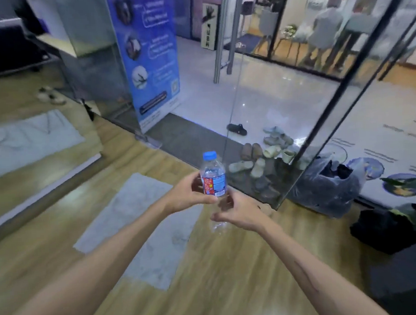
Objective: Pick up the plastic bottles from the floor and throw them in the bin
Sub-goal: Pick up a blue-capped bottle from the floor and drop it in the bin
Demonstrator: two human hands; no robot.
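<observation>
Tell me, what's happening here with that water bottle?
A person is holding a clear plastic bottle with a blue cap upright in front of them. The left hand grips it around the label, and the right hand is at its lower end. It is already off the wooden floor but not yet thrown away. A bin lined with a dark bag stands ahead to the right, beside a glass panel, with slippers behind the glass.

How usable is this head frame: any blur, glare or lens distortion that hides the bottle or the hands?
Head view: the bottle with its blue cap is readable, though its label print is smeared; the left hand and right hand are soft but distinct. The edges show motion blur; wide-angle bending tilts the glass door frame; ceiling lights glare on the tiled floor.
</observation>
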